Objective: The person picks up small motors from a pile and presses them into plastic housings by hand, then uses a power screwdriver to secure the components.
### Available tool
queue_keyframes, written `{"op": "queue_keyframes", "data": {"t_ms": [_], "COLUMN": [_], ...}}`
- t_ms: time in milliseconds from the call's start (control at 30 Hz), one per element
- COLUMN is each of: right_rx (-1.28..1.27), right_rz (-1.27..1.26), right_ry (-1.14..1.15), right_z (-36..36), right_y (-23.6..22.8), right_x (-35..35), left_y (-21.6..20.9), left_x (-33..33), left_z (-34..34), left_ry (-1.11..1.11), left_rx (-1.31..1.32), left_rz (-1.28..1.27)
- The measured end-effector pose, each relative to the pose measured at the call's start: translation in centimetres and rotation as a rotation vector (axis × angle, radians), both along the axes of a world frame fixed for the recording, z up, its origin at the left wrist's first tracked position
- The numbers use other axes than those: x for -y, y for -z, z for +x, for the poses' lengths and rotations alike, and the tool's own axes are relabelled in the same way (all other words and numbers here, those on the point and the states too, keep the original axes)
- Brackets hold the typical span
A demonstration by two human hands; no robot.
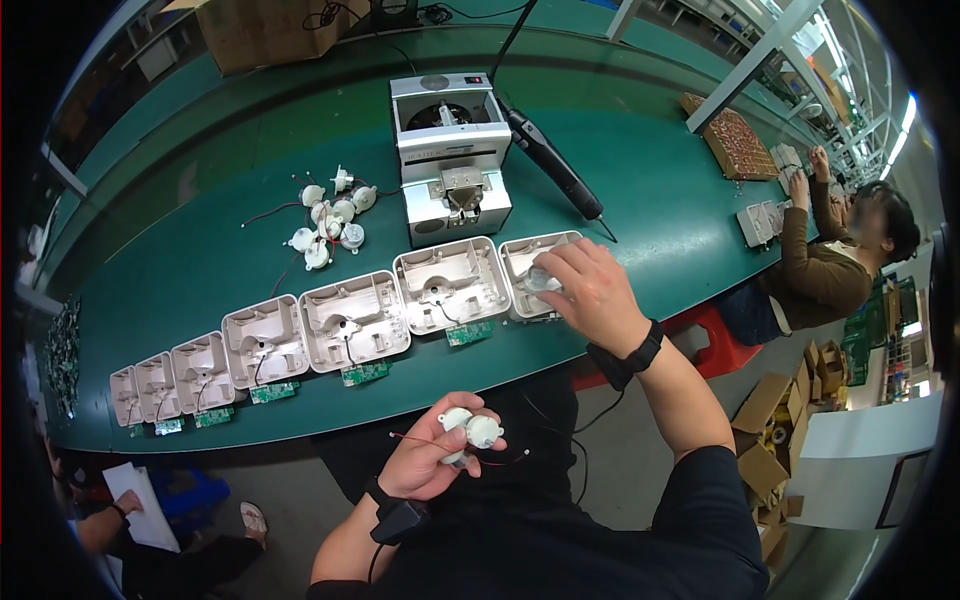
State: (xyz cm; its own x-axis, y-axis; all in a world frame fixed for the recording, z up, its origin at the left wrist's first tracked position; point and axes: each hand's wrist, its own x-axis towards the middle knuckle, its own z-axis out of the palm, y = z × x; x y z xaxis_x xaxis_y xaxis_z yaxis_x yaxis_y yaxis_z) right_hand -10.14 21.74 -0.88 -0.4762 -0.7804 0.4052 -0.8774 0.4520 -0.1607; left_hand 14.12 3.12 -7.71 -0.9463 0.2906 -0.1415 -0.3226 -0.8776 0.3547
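My left hand (pixel 440 448), low in front of my body, is closed round a few white round motor-like parts (pixel 484 431) with thin red wires. At the rightmost pale plastic housing (pixel 520 258), my right hand (pixel 592 290) reaches in from the right, its fingers closed on a pale round part (pixel 540 279). That part is half hidden by the fingers, and I cannot tell whether it is seated. Beside it stands another open housing (pixel 475 266) with a green circuit board (pixel 470 333) at its front edge.
Several more open housings (pixel 353 318) run leftward in a row. A heap of white round parts (pixel 338 215) lies behind them. A metal screw-feeding machine (pixel 452 160) and a black electric screwdriver (pixel 552 165) are at the back. A co-worker (pixel 825 260) sits at the right.
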Motion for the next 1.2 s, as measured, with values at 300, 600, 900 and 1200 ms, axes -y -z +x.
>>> {"op": "queue_keyframes", "data": {"t_ms": [300,600,900,1200], "right_rx": [-0.050,0.445,0.915,1.004], "right_rz": [-0.097,-0.108,-0.176,-0.203], "right_ry": [-0.100,-0.413,-0.441,-0.528], "right_z": [2.8,9.6,9.3,9.0], "right_y": [-1.5,-1.7,-0.6,0.1], "right_x": [0.0,3.2,3.6,4.1], "left_y": [-0.3,0.1,-0.5,0.1], "left_x": [0.2,-0.2,0.7,1.2], "left_z": [-0.5,-0.7,0.1,0.2], "left_ry": [-0.108,-0.221,-0.194,-0.160], "left_rx": [0.083,0.140,0.208,0.112], "left_rz": [0.008,-0.026,0.040,-0.003]}}
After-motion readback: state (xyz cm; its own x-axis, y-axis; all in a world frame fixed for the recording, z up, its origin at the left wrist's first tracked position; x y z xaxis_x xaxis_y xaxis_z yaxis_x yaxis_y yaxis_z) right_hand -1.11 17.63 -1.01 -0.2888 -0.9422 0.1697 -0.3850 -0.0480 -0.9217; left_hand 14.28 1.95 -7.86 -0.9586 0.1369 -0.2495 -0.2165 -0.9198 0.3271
